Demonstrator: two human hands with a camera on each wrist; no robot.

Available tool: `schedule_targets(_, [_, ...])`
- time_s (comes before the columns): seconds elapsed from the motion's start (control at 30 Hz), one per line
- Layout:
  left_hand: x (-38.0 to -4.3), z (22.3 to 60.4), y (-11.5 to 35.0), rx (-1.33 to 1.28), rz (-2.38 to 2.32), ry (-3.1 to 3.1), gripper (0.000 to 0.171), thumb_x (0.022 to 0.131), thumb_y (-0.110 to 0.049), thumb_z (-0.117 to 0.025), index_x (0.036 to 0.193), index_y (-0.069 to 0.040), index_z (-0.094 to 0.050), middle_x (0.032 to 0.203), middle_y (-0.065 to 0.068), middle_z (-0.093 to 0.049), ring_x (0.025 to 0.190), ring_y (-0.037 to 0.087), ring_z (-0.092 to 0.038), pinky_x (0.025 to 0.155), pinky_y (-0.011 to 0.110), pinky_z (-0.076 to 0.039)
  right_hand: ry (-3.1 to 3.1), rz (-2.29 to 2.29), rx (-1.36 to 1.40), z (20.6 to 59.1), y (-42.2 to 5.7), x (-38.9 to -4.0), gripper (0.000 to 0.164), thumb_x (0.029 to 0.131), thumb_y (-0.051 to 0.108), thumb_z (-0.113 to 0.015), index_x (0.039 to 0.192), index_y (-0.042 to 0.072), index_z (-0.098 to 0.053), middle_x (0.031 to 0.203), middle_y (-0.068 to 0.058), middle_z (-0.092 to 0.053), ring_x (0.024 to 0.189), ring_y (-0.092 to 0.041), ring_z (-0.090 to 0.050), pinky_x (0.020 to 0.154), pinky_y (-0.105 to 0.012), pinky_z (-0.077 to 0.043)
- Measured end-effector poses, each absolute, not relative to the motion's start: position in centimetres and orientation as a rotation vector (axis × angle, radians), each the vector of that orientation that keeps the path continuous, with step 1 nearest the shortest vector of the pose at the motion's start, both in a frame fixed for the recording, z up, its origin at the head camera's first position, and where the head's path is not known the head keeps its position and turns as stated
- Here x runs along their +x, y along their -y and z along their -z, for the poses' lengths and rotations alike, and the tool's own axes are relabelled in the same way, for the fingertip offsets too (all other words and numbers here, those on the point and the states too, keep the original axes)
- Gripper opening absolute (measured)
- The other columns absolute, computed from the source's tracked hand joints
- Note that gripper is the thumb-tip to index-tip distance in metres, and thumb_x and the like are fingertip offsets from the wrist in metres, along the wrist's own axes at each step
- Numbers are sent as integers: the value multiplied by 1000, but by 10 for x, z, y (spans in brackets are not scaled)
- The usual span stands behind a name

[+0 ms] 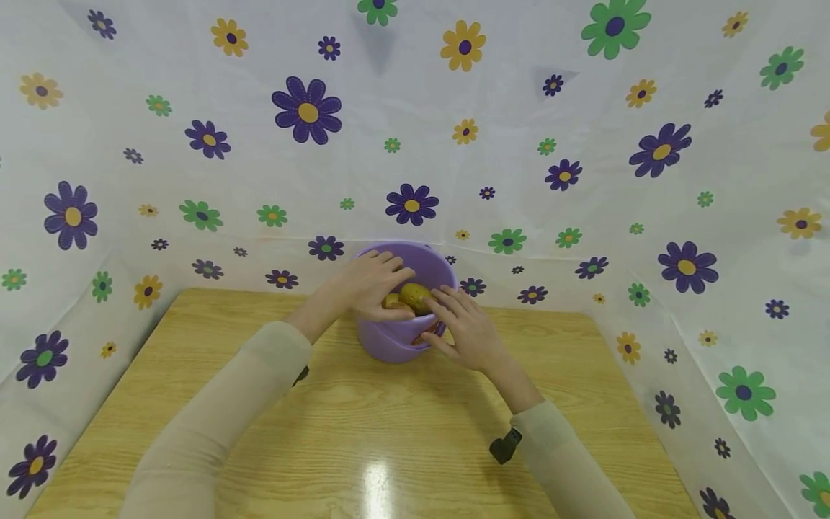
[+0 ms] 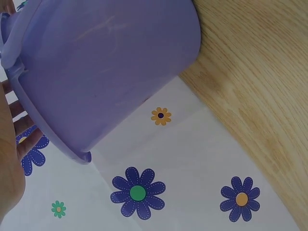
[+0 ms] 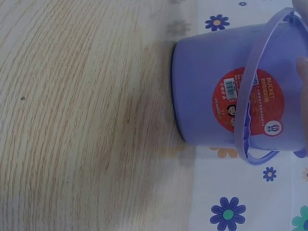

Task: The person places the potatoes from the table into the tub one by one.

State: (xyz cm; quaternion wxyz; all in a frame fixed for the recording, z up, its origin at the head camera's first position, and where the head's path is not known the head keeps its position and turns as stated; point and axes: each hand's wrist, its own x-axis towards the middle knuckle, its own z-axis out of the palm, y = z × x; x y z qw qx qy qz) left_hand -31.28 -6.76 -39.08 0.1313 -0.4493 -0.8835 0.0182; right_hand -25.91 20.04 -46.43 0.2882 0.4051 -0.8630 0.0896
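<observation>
A purple bucket (image 1: 392, 339) stands upright on the table, with its handle (image 3: 250, 77) hanging down over the front and a round red label (image 3: 248, 101) on its side. Inside lie a speckled yellow-green fruit (image 1: 415, 296) and at least one more yellowish piece beside it, partly hidden. My left hand (image 1: 372, 285) reaches over the bucket's left rim, fingers spread and extended above the opening. At the right rim is my right hand (image 1: 470, 328), its fingers fairly straight and the fingertips close to the fruit, its thumb outside. Whether those fingertips touch the fruit I cannot tell.
The wooden table (image 1: 382, 411) stretches out in front of the bucket. A white cloth (image 1: 259, 173) with purple, green and yellow flowers hangs close behind the bucket and along both sides. Dark wrist cameras (image 1: 506, 445) sit below the sleeves.
</observation>
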Motion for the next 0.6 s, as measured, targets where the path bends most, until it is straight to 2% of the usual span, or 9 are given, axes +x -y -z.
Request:
schedule_targets(0.43, [-311,393,71,-1296,-74,2546,83,93,-79,-51,142,-14,-60,129,12,-70,120,33,-66,108,50,-55,2312,-231,1071,463,-200,-258,72,109,63,-37,147,6,-59,147,-18,-64,142,-41,-56,119,-61,-47])
schedule_targets(0.6, [-308,396,74,-1292,-67,2532,83,93,-79,-52,142,-13,-62,128,13,-71,118,33,-67,107,50,-56,2323,-225,1073,463,-201,-258,67,108,59,-47,149,7,-58,148,-18,-63,143,-40,-55,120,-60,-47])
